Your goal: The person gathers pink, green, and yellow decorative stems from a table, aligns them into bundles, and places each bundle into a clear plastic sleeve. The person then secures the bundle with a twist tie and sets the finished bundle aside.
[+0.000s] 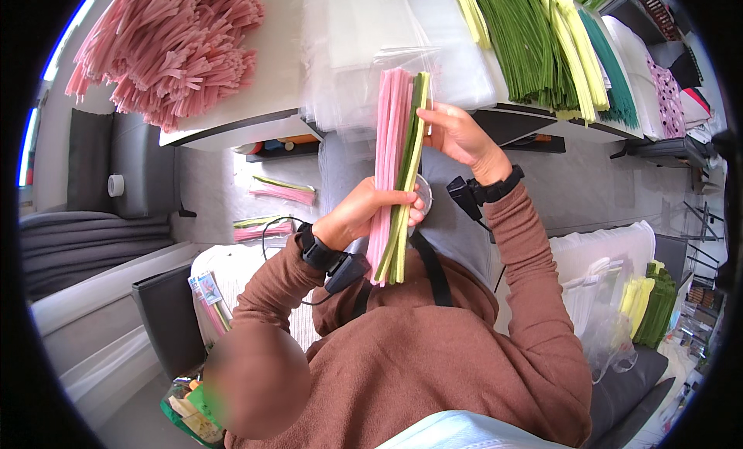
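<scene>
A bundle of pink pipe cleaners (390, 124) stands lengthwise before my body, with dark green pipe cleaners (409, 147) and pale yellow ones (419, 141) along its right side. My left hand (377, 208) grips the lower half, thumb across the front. Near the top, my right hand (458, 133) pinches the green and yellow edge; some of its fingers are hidden behind the stems. At the lower end the colours fan apart slightly. Partly hidden behind my left hand is a round, clear object (425, 195), perhaps a tape roll. Clear plastic bags (400, 60) lie on the table beyond the bundle.
A large heap of pink pipe cleaners (180, 49) covers the left of the white table (278, 89). Green stems (522, 49), yellow stems (574, 49) and teal stems (609, 72) lie at right. Bagged bundles (284, 191) rest on the floor. A tape roll (115, 185) sits on a chair.
</scene>
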The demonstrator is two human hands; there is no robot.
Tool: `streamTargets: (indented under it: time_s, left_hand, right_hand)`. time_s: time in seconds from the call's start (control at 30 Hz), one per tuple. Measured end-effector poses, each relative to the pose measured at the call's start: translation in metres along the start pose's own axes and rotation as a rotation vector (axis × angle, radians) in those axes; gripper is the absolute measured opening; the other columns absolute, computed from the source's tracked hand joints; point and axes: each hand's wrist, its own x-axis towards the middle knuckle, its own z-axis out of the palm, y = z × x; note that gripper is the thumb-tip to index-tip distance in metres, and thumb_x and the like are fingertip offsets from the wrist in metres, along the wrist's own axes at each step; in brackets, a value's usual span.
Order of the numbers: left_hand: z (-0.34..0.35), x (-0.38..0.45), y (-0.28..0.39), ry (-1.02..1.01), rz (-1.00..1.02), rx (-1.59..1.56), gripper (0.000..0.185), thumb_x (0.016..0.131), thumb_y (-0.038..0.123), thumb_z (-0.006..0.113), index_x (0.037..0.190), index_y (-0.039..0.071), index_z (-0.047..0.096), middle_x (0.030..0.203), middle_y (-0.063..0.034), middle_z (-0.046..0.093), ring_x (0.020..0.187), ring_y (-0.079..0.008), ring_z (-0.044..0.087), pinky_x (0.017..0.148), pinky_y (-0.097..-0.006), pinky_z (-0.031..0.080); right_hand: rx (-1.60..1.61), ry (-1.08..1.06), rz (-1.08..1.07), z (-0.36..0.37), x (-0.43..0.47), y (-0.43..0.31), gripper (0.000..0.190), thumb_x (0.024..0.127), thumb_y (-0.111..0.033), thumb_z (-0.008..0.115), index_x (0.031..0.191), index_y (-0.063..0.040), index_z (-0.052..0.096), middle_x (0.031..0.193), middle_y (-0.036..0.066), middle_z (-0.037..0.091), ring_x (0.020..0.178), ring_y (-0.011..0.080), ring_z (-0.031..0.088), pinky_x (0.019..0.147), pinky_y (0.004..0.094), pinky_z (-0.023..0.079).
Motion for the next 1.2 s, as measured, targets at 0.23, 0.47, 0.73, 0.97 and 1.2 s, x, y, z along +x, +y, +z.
streamTargets:
  time_s: [0.23, 0.47, 0.73, 0.97, 1.2]
  left_hand:
    - [-0.002, 0.023, 0.01, 0.081, 0.06, 0.0, 0.017, 0.087, 0.008, 0.059, 0.099, -0.003, 0.055, 0.086, -0.012, 0.064, 0.075, -0.0188, 0.064, 0.068, -0.0288, 0.053]
    - [-0.02, 0.016, 0.004, -0.141, 0.06, 0.023, 0.061, 0.097, 0.048, 0.031, 0.121, -0.006, 0.048, 0.112, -0.0217, 0.059, 0.103, -0.0312, 0.059, 0.094, -0.0432, 0.045]
    - [-0.013, -0.019, -0.021, 0.109, -0.007, 0.185, 0.041, 0.093, 0.026, 0.047, 0.114, -0.009, 0.051, 0.102, -0.02, 0.064, 0.089, -0.0267, 0.066, 0.077, -0.0331, 0.053]
    - [-0.016, -0.004, 0.004, 0.085, -0.009, -0.048, 0.046, 0.09, 0.022, 0.038, 0.12, -0.012, 0.045, 0.112, -0.0277, 0.057, 0.099, -0.0372, 0.061, 0.084, -0.0407, 0.052]
    - [-0.019, 0.011, 0.006, -0.019, 0.023, -0.107, 0.049, 0.093, 0.028, 0.038, 0.126, -0.009, 0.041, 0.117, -0.0286, 0.054, 0.106, -0.0412, 0.056, 0.094, -0.0454, 0.045]
  right_hand:
    - [0.103, 0.044, -0.043, -0.003, -0.005, 0.03, 0.03, 0.098, -0.019, 0.04, 0.112, 0.003, 0.054, 0.105, 0.011, 0.062, 0.095, 0.0194, 0.061, 0.088, 0.0339, 0.046]
    - [0.226, 0.011, -0.025, -0.007, -0.013, 0.037, 0.031, 0.095, -0.011, 0.041, 0.12, 0.004, 0.052, 0.11, 0.013, 0.062, 0.098, 0.0195, 0.061, 0.09, 0.0326, 0.047]
    - [0.054, 0.105, -0.009, -0.004, -0.007, 0.031, 0.032, 0.094, -0.011, 0.042, 0.12, 0.005, 0.052, 0.11, 0.012, 0.063, 0.098, 0.0181, 0.062, 0.09, 0.0319, 0.048]
    - [-0.065, 0.163, 0.073, 0.017, -0.018, 0.041, 0.03, 0.093, -0.01, 0.043, 0.114, 0.005, 0.057, 0.105, 0.011, 0.064, 0.096, 0.0186, 0.063, 0.089, 0.03, 0.048]
    - [-0.05, 0.194, 0.033, 0.015, -0.019, 0.041, 0.03, 0.093, -0.008, 0.041, 0.114, 0.006, 0.057, 0.103, 0.01, 0.064, 0.091, 0.0169, 0.063, 0.087, 0.0294, 0.048]
